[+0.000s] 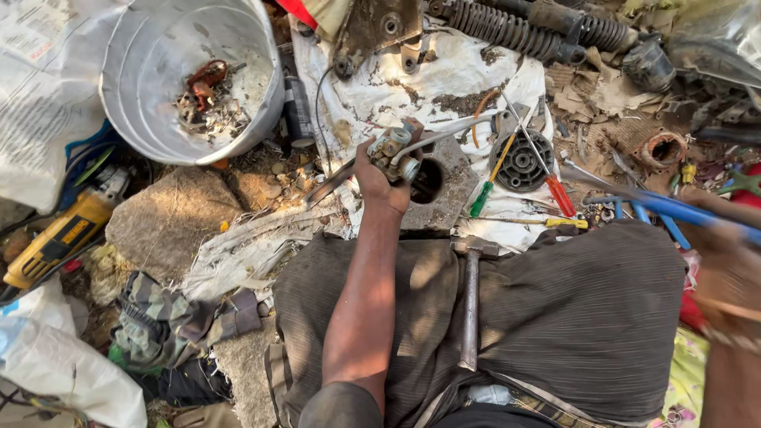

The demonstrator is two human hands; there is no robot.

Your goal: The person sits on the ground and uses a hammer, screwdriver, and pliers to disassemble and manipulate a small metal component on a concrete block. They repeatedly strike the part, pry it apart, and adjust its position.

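**Left hand grips a small metal assembly over a littered work cloth**

The small metal assembly point(390, 150), a greyish cluster of fittings with a thin bent tube running off to the right, sits in the left hand point(379, 181), whose fingers are closed around it from below. It is held just above a flat grey plate with a round hole point(437, 186), lying on a stained white cloth point(412, 87) spread on the ground.

The right hand point(725, 273) is at the frame's right edge, blurred; it seems closed on blue-handled pliers point(674, 210), though the grip itself is hard to make out and the tool's jaws are smeared.

Just right of the plate lie a round black ribbed part point(521, 162), a green-handled screwdriver point(483, 196) and a red-handled screwdriver point(559, 194). A hammer point(470, 301) rests on the person's dark-clothed lap, head toward the cloth.

Farther out, a metal bucket point(135, 95) at upper left holds small scraps, too jumbled to tell apart. A yellow power tool point(59, 238) lies at the left, partly hidden. A black coil spring point(507, 28) is cut off by the top edge.
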